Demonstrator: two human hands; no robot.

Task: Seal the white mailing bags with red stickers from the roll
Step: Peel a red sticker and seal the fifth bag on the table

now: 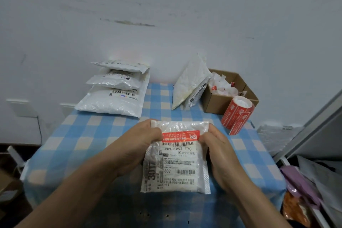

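A white mailing bag (177, 164) with a printed shipping label lies in the middle of the blue checked table (88, 135). A red sticker (180, 135) runs across its folded top flap. My left hand (140, 144) holds the bag's upper left side, thumb at the sticker's left end. My right hand (216, 152) holds the upper right side, fingers at the sticker's right end. The roll of red stickers (237, 113) stands at the right, a loose strip hanging from it.
A stack of white mailing bags (112, 89) sits at the back left. Two more bags (190, 87) lean against an open cardboard box (218, 103) full of peeled backing paper at the back right. A cabinet edge and clutter stand to the right.
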